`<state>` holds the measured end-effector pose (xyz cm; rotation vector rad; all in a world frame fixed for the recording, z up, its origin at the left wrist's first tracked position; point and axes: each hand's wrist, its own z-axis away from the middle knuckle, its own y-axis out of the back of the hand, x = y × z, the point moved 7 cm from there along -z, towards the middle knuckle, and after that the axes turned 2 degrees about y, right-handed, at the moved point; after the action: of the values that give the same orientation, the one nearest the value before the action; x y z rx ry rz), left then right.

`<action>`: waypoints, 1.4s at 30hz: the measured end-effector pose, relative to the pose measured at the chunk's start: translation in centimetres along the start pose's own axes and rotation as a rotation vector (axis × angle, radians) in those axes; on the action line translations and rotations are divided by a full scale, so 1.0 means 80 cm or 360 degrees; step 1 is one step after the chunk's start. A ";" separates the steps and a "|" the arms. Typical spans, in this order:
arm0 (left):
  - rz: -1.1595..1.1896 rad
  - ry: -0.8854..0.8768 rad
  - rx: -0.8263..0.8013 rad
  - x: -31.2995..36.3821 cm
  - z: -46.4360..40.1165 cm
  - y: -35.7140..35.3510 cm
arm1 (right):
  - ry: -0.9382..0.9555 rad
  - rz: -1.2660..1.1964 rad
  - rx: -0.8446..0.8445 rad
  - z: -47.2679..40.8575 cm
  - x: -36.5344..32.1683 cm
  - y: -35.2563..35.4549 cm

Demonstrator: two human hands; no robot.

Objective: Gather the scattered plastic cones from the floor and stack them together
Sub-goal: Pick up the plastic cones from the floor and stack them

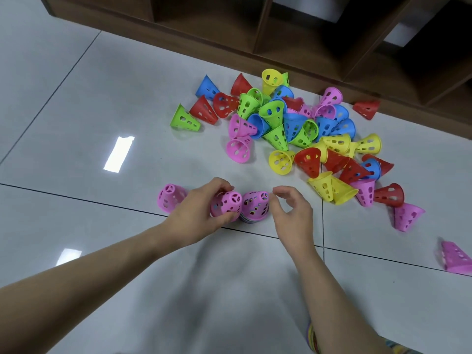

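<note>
Your left fingers and thumb curl around a pink cone, gripping it by its sides with the narrow top tipped toward the right. Your left hand holds that cone just beside a small stack of cones standing on the floor, its top cone pink, with other colours showing at the rims below.

Your right fingers are loosely bent and hold nothing; they hover just beside the stack's right side, and you cannot tell whether they touch it. Your right hand sits above the tile joint.

Another pink cone stands just left of your left hand.

Farther out, toward the wooden shelf, the pile of loose cones lies scattered in red, blue, green, yellow and pink, most tipped on their sides. 2 more pink cones lie apart at the right, 1 near the pile's lower edge and 1 at the frame's edge. The grey tiled floor reflects a light.
</note>
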<state>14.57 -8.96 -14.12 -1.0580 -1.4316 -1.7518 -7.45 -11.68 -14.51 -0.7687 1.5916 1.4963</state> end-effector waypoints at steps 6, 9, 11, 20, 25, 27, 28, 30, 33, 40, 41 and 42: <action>-0.0172 0.0010 0.0026 -0.011 -0.001 0.008 | -0.0088 0.0034 0.0065 -0.014 0.017 0.025; -0.0284 -0.0022 0.0163 -0.017 0.006 0.032 | -0.0024 0.0032 0.0025 -0.012 0.016 0.020; -0.0402 -0.0024 0.0360 -0.029 0.012 0.054 | 0.0019 0.0043 0.0028 -0.012 0.016 0.018; -0.0467 0.0592 0.0493 -0.124 0.048 0.072 | 0.0143 0.0262 -0.0056 -0.047 0.030 0.054; -0.0366 0.0413 0.0583 -0.094 0.040 0.077 | 0.0255 0.0351 0.0192 -0.077 0.042 0.094; -0.0201 0.0321 0.0706 -0.066 0.036 0.083 | 0.0207 0.0421 0.0308 -0.089 0.052 0.111; -0.0119 0.0278 0.0743 -0.048 0.035 0.084 | 0.0158 0.0463 0.0318 -0.096 0.060 0.117; -0.0020 0.0165 0.0721 -0.009 0.031 0.079 | 0.0060 0.0549 0.0265 -0.107 0.077 0.123; -0.0031 -0.0011 0.0494 0.028 0.023 0.053 | -0.0069 0.0582 0.0099 -0.119 0.101 0.116; -0.0320 0.0022 0.0172 0.008 0.015 -0.002 | -0.0232 0.0521 0.0059 -0.134 0.120 0.105; -0.0343 0.0030 0.0170 0.005 0.014 -0.005 | -0.0253 0.0522 0.0029 -0.136 0.123 0.103; -0.0372 0.0042 0.0170 0.001 0.012 -0.006 | -0.0273 0.0523 -0.0015 -0.137 0.129 0.099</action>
<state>14.29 -7.93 -14.15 -0.8360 -1.6683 -1.8183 -20.88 -20.69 -19.70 -0.3815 1.6358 1.7514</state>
